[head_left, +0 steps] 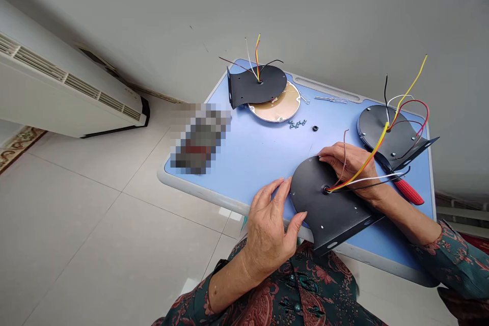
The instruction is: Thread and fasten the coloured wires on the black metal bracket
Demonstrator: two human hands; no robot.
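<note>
Black bracket plate [315, 178], rounded at one end and flanged at the other, lies at the table's [244, 155] near edge, in front of the seated person, its flange toward them. Coloured wires [383, 134] rise through its central hole, so the threading looks done; its small holes show no screws, so fastening seems to be left. Whether a disc sits beneath it cannot be told.

To the right, another bracket plate [376, 125] looks furthest along, with wires through and silvery screw heads in place. At the far side, a third bracket plate [248, 90] is wired but rests off-centre on a gold disc [275, 112], apparently unfastened. Loose screws [297, 124] and a small black ring [315, 128] lie nearby.

The left hand [269, 229] comes from below, fingers spread, thumb and fingertips touching the plate's left edge. The right hand [353, 163] reaches around the far side, wires crossing over it, thumb and forefinger pinching the rim.
</note>
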